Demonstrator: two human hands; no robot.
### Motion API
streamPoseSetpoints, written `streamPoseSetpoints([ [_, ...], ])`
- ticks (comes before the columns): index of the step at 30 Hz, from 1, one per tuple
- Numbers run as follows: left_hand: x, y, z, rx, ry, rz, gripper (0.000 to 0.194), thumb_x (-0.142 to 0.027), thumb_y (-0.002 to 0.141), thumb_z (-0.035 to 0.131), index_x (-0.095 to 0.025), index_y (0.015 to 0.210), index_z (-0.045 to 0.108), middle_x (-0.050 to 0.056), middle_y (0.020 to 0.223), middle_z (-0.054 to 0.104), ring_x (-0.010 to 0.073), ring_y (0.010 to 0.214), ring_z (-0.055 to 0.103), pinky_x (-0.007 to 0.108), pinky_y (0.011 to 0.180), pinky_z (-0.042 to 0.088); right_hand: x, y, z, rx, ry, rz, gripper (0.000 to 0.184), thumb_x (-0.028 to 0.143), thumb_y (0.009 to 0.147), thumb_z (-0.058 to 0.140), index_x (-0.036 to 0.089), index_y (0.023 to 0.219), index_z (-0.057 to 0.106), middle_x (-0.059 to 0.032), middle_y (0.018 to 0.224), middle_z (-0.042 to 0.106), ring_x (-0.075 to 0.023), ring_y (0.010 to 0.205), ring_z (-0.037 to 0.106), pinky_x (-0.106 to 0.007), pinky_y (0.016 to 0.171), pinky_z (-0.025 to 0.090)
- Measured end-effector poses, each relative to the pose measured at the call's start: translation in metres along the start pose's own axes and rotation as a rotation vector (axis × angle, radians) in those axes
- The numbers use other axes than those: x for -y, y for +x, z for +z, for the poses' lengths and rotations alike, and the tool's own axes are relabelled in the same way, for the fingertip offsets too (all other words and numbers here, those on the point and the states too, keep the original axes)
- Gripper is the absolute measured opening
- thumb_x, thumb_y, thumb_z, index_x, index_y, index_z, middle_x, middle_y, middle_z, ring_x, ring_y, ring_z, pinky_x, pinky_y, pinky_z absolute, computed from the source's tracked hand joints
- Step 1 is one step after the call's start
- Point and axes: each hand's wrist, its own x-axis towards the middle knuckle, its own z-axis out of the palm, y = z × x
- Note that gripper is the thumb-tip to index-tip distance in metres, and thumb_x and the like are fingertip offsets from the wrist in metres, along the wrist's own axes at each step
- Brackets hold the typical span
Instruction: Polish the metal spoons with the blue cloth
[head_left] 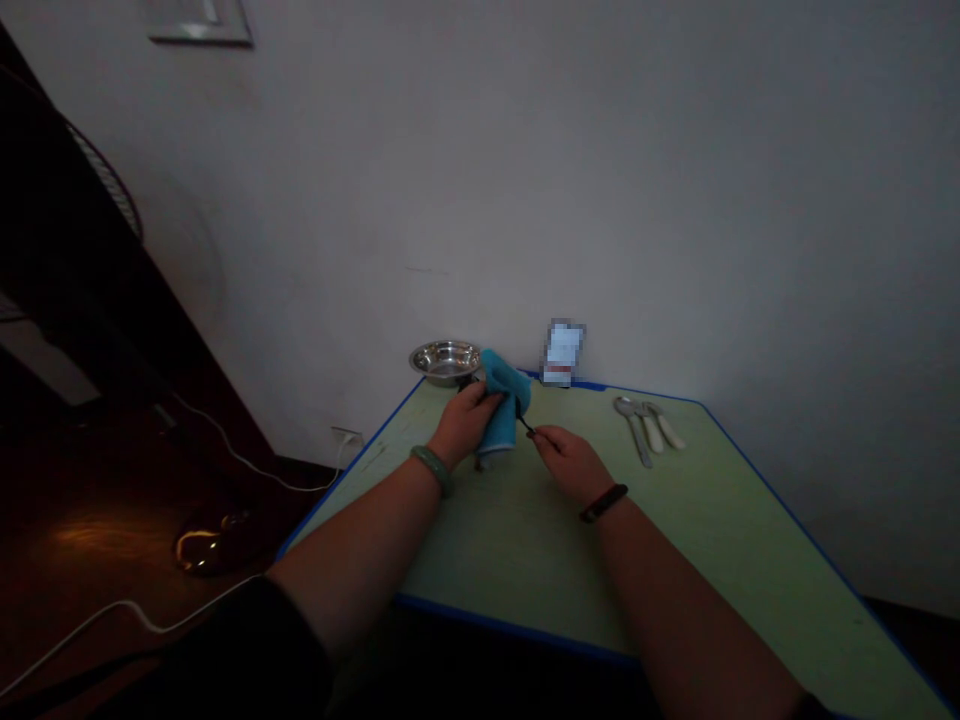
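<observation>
My left hand [466,418] is closed on a bright blue cloth [510,378], which is folded and hangs down over the table. A thin dark handle [526,423] comes out of the cloth on its right side. Its outer end is pinched between the fingers of my right hand [568,462]. What the handle belongs to is hidden in the cloth, so I cannot tell its kind. Just behind my left hand stands a shiny metal bowl [431,370]. To the right of my right hand lie a metal spoon [636,432] and other utensils with pale handles [654,435].
The pale green table [525,560] has a blue edge and stands against a grey wall [675,200]. A phone with a blurred screen [562,350] leans on the wall. A white cable [247,465] runs to a wall socket at left, near a dark fan stand [199,550].
</observation>
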Motion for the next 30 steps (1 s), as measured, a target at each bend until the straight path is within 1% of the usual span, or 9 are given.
streamPoseSetpoints([
  [6, -0.003, 0.003, 0.002, -0.136, -0.219, -0.054, 0.023, -0.03, 0.068, 0.06, -0.017, 0.086, 0.064, -0.001, 0.073, 0.063, 0.0124, 0.062, 0.053, 0.025, 0.062, 0.044, 0.003, -0.001, 0.004, -0.034, 0.124, 0.127, 0.035, 0.04, 0.079, 0.043, 0.019, 0.103, 0.058, -0.0006, 0.066, 0.06, -0.0141, 0.063, 0.056, -0.026, 0.061, 0.04],
  [9, -0.005, 0.005, 0.001, -0.254, -0.278, -0.071, 0.023, -0.029, 0.066, 0.06, -0.015, 0.085, 0.064, 0.0, 0.071, 0.063, 0.0116, 0.059, 0.052, 0.025, 0.057, 0.044, -0.001, 0.0, 0.001, -0.055, 0.104, 0.157, 0.033, 0.043, 0.079, 0.042, 0.018, 0.088, 0.061, 0.0, 0.062, 0.058, -0.0133, 0.06, 0.054, -0.025, 0.058, 0.039],
  [12, -0.005, 0.007, 0.0, -0.315, -0.334, -0.079, 0.023, -0.029, 0.065, 0.06, -0.015, 0.085, 0.063, -0.001, 0.069, 0.062, 0.0115, 0.056, 0.052, 0.025, 0.054, 0.043, -0.004, 0.001, -0.001, -0.053, 0.073, 0.126, 0.033, 0.044, 0.079, 0.042, 0.019, 0.078, 0.062, -0.0011, 0.066, 0.06, -0.0139, 0.065, 0.054, -0.025, 0.06, 0.039],
  [15, -0.004, 0.008, 0.0, -0.303, -0.351, -0.079, 0.024, -0.029, 0.065, 0.06, -0.016, 0.085, 0.063, 0.0, 0.068, 0.062, 0.0116, 0.056, 0.052, 0.025, 0.054, 0.044, -0.005, 0.003, 0.0, -0.122, 0.117, 0.093, 0.03, 0.043, 0.077, 0.046, 0.019, 0.08, 0.063, -0.0025, 0.076, 0.062, -0.0152, 0.072, 0.055, -0.026, 0.065, 0.04],
  [17, -0.002, 0.008, 0.0, -0.283, -0.342, -0.068, 0.023, -0.029, 0.065, 0.06, -0.016, 0.084, 0.063, 0.0, 0.069, 0.063, 0.012, 0.058, 0.053, 0.026, 0.056, 0.044, -0.006, 0.005, -0.001, -0.221, 0.184, 0.133, 0.029, 0.044, 0.073, 0.052, 0.019, 0.081, 0.063, -0.0024, 0.076, 0.062, -0.0148, 0.07, 0.054, -0.027, 0.065, 0.041],
  [20, 0.0, 0.009, 0.0, -0.249, -0.296, -0.048, 0.022, -0.028, 0.066, 0.06, -0.015, 0.084, 0.064, 0.001, 0.072, 0.063, 0.0129, 0.062, 0.054, 0.026, 0.059, 0.044, -0.008, 0.008, -0.003, -0.367, 0.384, 0.26, 0.03, 0.044, 0.066, 0.06, 0.018, 0.08, 0.061, 0.0005, 0.066, 0.058, -0.0107, 0.056, 0.049, -0.024, 0.053, 0.039],
  [23, 0.001, 0.008, 0.001, -0.205, -0.237, -0.054, 0.024, -0.027, 0.066, 0.06, -0.016, 0.086, 0.066, 0.001, 0.075, 0.065, 0.0136, 0.065, 0.055, 0.027, 0.063, 0.045, -0.011, 0.011, -0.006, -0.461, 0.69, 0.319, 0.032, 0.045, 0.064, 0.062, 0.017, 0.079, 0.056, 0.0034, 0.062, 0.055, -0.0054, 0.042, 0.04, -0.02, 0.041, 0.03],
  [26, 0.002, 0.006, 0.002, -0.138, -0.206, -0.059, 0.025, -0.027, 0.066, 0.061, -0.016, 0.087, 0.066, 0.001, 0.076, 0.066, 0.0146, 0.067, 0.056, 0.028, 0.065, 0.045, -0.013, 0.012, -0.007, -0.527, 0.894, 0.302, 0.033, 0.045, 0.064, 0.063, 0.018, 0.079, 0.054, 0.0035, 0.065, 0.058, -0.003, 0.038, 0.038, -0.019, 0.037, 0.025],
  [30, 0.003, 0.005, 0.002, -0.092, -0.21, -0.047, 0.026, -0.026, 0.066, 0.061, -0.016, 0.089, 0.066, 0.002, 0.077, 0.066, 0.0154, 0.068, 0.057, 0.029, 0.065, 0.046, -0.014, 0.012, -0.007, -0.527, 0.944, 0.275, 0.033, 0.045, 0.064, 0.063, 0.018, 0.081, 0.054, 0.0038, 0.064, 0.058, -0.0025, 0.037, 0.039, -0.018, 0.036, 0.024],
])
